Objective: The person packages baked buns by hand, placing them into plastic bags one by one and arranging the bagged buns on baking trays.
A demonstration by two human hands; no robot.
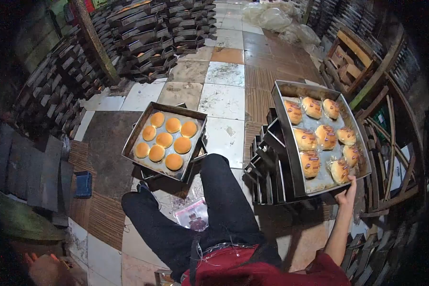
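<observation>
Right hand [347, 191] clamped the near rim of the rectangular steel tray [291, 157] at frame right. It looked stiff and probably heavy with wrapped golden buns [326, 136]. The left hand [45, 269], blurred at lower left, couldn't be read.

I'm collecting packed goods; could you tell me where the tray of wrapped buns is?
Head view, right side: the wrapped-bun tray sits on stacked tins, its near corner held by the right hand, beside the unwrapped-bun tray.

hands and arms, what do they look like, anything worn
The right hand is bare, with no glove or watch showing, and the forearm is bare up to a red sleeve. The left hand, low in the dark corner, is too blurred to describe.
</observation>
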